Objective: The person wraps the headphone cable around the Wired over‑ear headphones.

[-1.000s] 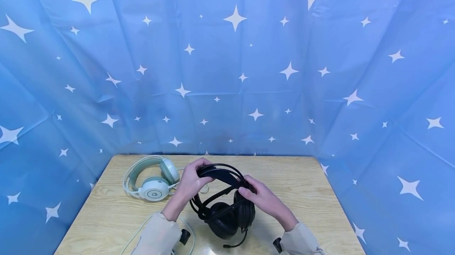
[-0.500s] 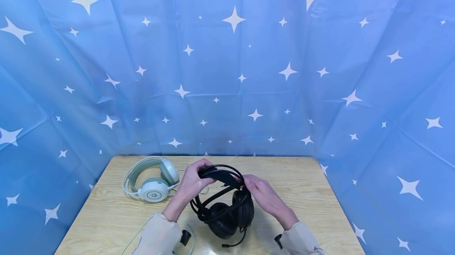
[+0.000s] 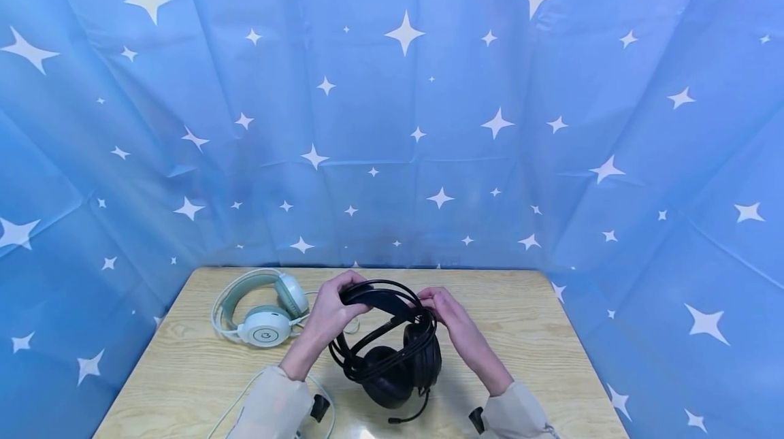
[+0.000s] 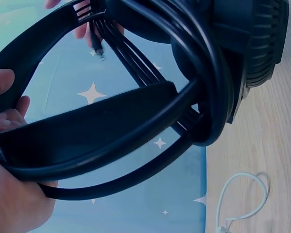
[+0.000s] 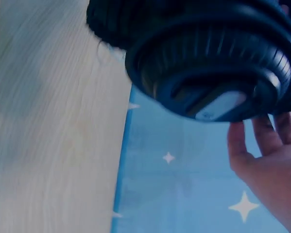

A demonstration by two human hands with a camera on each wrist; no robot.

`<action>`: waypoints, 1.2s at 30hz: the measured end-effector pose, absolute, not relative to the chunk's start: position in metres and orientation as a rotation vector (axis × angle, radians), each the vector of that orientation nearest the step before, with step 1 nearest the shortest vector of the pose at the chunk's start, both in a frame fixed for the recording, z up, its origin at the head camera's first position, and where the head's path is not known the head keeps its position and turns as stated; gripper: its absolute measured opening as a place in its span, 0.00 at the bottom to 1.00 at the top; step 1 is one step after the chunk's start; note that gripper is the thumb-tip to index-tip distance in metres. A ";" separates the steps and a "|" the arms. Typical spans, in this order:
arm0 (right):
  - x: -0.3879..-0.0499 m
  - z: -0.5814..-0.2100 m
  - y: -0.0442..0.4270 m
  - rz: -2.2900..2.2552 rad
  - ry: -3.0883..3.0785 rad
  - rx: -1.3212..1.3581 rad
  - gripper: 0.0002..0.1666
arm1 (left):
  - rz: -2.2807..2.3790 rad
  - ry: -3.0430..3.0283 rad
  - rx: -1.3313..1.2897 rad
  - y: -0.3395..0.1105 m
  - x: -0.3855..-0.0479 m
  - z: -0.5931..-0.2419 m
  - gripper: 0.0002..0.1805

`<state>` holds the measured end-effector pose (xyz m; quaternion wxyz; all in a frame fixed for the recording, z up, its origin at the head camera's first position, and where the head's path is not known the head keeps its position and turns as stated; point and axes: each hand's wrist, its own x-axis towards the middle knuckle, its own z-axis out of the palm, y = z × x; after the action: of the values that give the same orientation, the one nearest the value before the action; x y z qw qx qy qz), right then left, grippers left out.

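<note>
Black headphones point(image 3: 388, 378) with a boom microphone are held above the table, ear cups toward the person. My left hand point(image 3: 331, 310) grips the headband's left part, with the fingers around the padded strap point(image 4: 87, 126) in the left wrist view. At the right side, my right hand point(image 3: 459, 330) has its fingers at the cable bundle beside the headband; they are partly hidden behind it. Several cable strands point(image 4: 135, 63) run across the headband, and a plug end point(image 4: 97, 47) hangs near the right fingers. The right wrist view shows an ear cup point(image 5: 218, 73) above my right hand point(image 5: 271, 170).
White and green headphones point(image 3: 265, 330) lie at the table's back left, and their pale cable point(image 3: 235, 401) runs toward the front left. Behind the wooden table point(image 3: 520, 357) hangs a blue curtain point(image 3: 392, 119) with white stars.
My right hand has moved from the right ear cup's top up behind the headband's right side. Cable loops now lie lower across the ear cups. The left hand keeps its grip.
</note>
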<state>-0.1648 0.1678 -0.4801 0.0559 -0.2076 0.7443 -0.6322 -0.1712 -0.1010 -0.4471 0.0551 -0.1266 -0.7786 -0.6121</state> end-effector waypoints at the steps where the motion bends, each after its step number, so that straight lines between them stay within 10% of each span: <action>1: -0.165 -0.480 0.168 -1.875 2.314 -0.640 0.28 | -1.871 -2.358 -0.385 -0.101 -0.171 -0.447 0.16; 20: -0.167 -0.494 0.169 -1.596 2.521 -0.818 0.17 | -1.974 -2.401 -0.257 -0.096 -0.185 -0.449 0.16; 36: -0.187 -0.513 0.176 -1.724 2.711 -0.168 0.18 | -1.706 -2.702 -0.334 -0.100 -0.217 -0.476 0.34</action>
<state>-0.1875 0.1763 -0.5127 -0.0377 -0.0523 0.8422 -0.5354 -0.2172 -0.1005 -0.4760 -0.0357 -0.1039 -0.8404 -0.5307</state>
